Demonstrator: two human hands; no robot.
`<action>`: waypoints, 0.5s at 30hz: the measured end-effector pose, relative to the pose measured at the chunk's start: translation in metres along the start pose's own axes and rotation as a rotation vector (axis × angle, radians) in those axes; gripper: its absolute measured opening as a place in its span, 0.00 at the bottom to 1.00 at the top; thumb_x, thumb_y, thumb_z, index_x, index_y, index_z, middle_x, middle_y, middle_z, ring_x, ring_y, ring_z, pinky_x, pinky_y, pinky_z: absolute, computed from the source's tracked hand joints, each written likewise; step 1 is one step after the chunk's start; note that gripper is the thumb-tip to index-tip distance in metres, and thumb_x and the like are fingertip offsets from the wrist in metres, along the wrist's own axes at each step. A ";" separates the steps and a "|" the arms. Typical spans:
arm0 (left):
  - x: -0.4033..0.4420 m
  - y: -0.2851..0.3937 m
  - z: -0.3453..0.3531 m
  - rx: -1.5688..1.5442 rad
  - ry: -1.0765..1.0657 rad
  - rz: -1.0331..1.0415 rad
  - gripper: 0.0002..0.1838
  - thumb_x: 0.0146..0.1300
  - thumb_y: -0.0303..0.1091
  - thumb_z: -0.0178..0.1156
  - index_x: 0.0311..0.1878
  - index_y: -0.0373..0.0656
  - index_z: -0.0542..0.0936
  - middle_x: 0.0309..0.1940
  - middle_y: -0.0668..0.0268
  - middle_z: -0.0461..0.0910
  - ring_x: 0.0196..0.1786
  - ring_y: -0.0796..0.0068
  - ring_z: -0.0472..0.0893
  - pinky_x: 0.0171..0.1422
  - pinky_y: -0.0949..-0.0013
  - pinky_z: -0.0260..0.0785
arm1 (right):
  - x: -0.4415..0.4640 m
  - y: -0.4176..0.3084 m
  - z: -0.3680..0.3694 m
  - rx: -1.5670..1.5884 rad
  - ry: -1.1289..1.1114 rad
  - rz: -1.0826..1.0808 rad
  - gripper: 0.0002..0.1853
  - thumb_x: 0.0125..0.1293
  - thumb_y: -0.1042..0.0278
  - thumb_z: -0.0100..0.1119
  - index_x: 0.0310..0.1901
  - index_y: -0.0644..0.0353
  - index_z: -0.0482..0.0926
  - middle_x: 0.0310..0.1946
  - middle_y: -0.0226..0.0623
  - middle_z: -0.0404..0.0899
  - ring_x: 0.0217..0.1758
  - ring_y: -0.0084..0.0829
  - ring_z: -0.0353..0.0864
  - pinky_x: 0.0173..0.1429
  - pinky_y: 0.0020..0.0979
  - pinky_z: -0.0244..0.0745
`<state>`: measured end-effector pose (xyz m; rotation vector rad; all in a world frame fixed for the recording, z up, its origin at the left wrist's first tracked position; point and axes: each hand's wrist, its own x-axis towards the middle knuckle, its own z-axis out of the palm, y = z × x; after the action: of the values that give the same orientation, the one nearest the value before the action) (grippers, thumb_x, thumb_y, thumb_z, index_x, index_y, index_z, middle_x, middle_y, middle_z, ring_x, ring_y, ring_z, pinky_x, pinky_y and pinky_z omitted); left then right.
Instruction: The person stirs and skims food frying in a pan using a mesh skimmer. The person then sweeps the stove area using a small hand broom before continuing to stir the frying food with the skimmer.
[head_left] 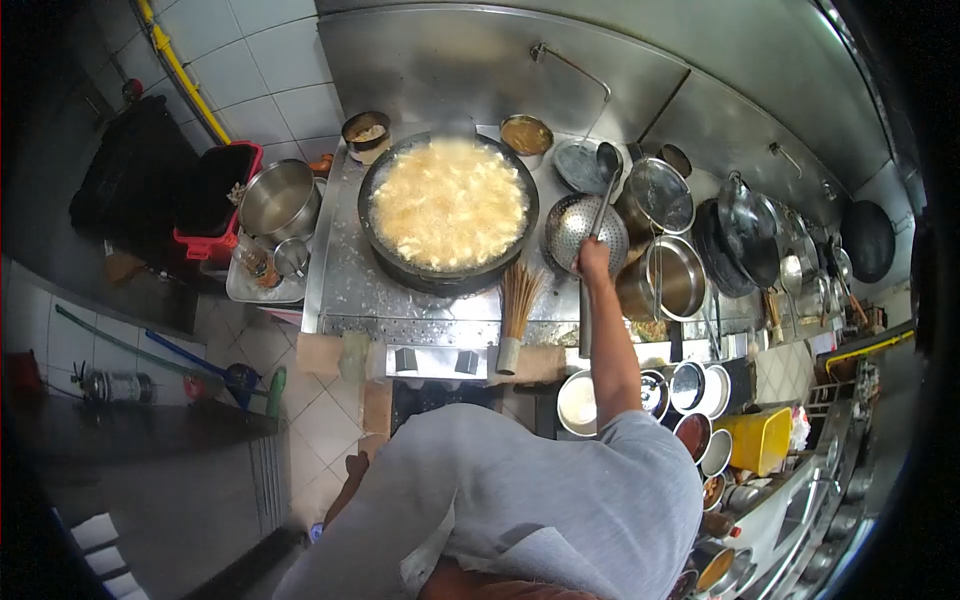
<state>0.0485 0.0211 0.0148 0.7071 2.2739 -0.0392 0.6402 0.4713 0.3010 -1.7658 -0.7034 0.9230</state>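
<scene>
My right hand (594, 258) is closed around the handle of a ladle (607, 162), whose dark bowl points away from me over the rim of a shallow basin (577, 165). Under that hand lies a perforated metal skimmer (566, 232), its handle running toward me. To the left, pale pieces fry in foaming oil (448, 205) that fills a large black wok (450, 280). A bamboo wok brush (518, 300) rests by the wok's near right side. Low beside my body hangs my left hand (357, 465), small and partly hidden, its fingers unclear.
Metal pots (680, 275) stand right of the skimmer, with stacked woks (735, 240) beyond. Several bowls (690, 385) line the front right, near a yellow bin (755, 440). At left are a steel pot (278, 200) and a red-rimmed bin (215, 195). A tap (600, 85) overhangs the stove.
</scene>
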 end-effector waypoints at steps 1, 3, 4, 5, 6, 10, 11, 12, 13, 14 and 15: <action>-0.004 -0.009 0.004 0.172 0.125 0.213 0.23 0.60 0.45 0.52 0.36 0.29 0.79 0.30 0.40 0.79 0.37 0.41 0.80 0.45 0.46 0.71 | 0.019 -0.013 0.001 0.070 -0.005 0.085 0.09 0.60 0.70 0.50 0.23 0.59 0.69 0.14 0.30 0.68 0.12 0.27 0.68 0.16 0.31 0.66; -0.023 0.003 -0.004 0.334 0.260 0.415 0.19 0.60 0.42 0.53 0.36 0.32 0.80 0.26 0.43 0.80 0.34 0.42 0.80 0.42 0.47 0.72 | 0.063 -0.017 0.001 0.261 -0.126 0.154 0.09 0.61 0.71 0.49 0.22 0.57 0.67 0.13 0.29 0.66 0.12 0.26 0.66 0.16 0.29 0.67; -0.026 -0.006 0.001 0.215 0.358 0.452 0.15 0.60 0.39 0.53 0.34 0.35 0.80 0.23 0.46 0.79 0.31 0.45 0.81 0.39 0.48 0.72 | 0.080 -0.021 -0.001 0.450 -0.235 0.237 0.10 0.61 0.72 0.48 0.21 0.56 0.66 0.13 0.28 0.64 0.13 0.24 0.65 0.17 0.27 0.67; -0.026 -0.014 0.005 0.155 0.406 0.466 0.13 0.60 0.38 0.53 0.33 0.36 0.79 0.21 0.48 0.79 0.29 0.47 0.81 0.37 0.48 0.72 | 0.093 -0.028 -0.004 0.446 -0.243 0.237 0.10 0.61 0.72 0.48 0.21 0.56 0.66 0.13 0.28 0.64 0.13 0.24 0.65 0.17 0.27 0.67; -0.032 -0.017 0.005 0.095 0.453 0.481 0.11 0.59 0.36 0.53 0.33 0.38 0.79 0.20 0.49 0.79 0.28 0.49 0.81 0.35 0.49 0.72 | 0.104 -0.034 -0.008 0.846 -0.417 0.408 0.11 0.62 0.73 0.46 0.21 0.56 0.65 0.13 0.27 0.63 0.13 0.23 0.64 0.18 0.24 0.68; -0.037 -0.018 0.008 0.507 0.315 0.660 0.07 0.58 0.34 0.54 0.29 0.42 0.78 0.18 0.52 0.79 0.23 0.53 0.80 0.27 0.50 0.70 | 0.111 -0.060 -0.007 1.502 -0.694 0.567 0.12 0.63 0.74 0.41 0.20 0.56 0.64 0.12 0.26 0.62 0.15 0.20 0.65 0.21 0.21 0.72; -0.036 -0.024 0.015 0.547 0.304 0.675 0.06 0.58 0.34 0.55 0.29 0.43 0.78 0.18 0.52 0.79 0.22 0.54 0.80 0.25 0.50 0.70 | 0.114 -0.068 -0.007 1.516 -0.709 0.584 0.13 0.63 0.74 0.41 0.20 0.56 0.64 0.12 0.26 0.62 0.16 0.20 0.65 0.21 0.21 0.72; -0.035 -0.031 0.021 0.563 0.297 0.675 0.07 0.57 0.34 0.55 0.28 0.43 0.78 0.17 0.53 0.78 0.21 0.54 0.80 0.24 0.50 0.69 | 0.117 -0.074 -0.002 1.512 -0.715 0.586 0.13 0.63 0.74 0.41 0.20 0.56 0.64 0.12 0.26 0.62 0.16 0.20 0.65 0.21 0.21 0.72; -0.035 -0.037 0.026 0.579 0.289 0.675 0.07 0.57 0.34 0.55 0.28 0.43 0.77 0.16 0.54 0.78 0.20 0.54 0.79 0.22 0.51 0.68 | 0.120 -0.083 0.003 1.458 -0.725 0.576 0.12 0.64 0.73 0.41 0.21 0.56 0.64 0.13 0.26 0.62 0.16 0.20 0.65 0.20 0.21 0.72; -0.036 -0.042 0.028 0.619 0.271 0.682 0.07 0.57 0.34 0.55 0.27 0.44 0.77 0.14 0.55 0.76 0.17 0.55 0.78 0.19 0.52 0.67 | 0.121 -0.090 0.006 1.406 -0.733 0.564 0.12 0.64 0.73 0.41 0.21 0.56 0.64 0.13 0.25 0.63 0.16 0.19 0.65 0.20 0.21 0.71; -0.037 -0.046 0.030 0.621 0.272 0.685 0.07 0.57 0.34 0.55 0.27 0.44 0.77 0.14 0.55 0.76 0.17 0.55 0.78 0.19 0.52 0.67 | 0.122 -0.097 0.006 1.409 -0.730 0.562 0.12 0.64 0.73 0.41 0.21 0.56 0.64 0.13 0.25 0.63 0.16 0.19 0.65 0.20 0.21 0.71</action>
<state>0.0660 -0.0425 0.0097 1.8808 2.1395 -0.3481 0.6962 0.6048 0.3575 -0.2943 0.1540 1.8411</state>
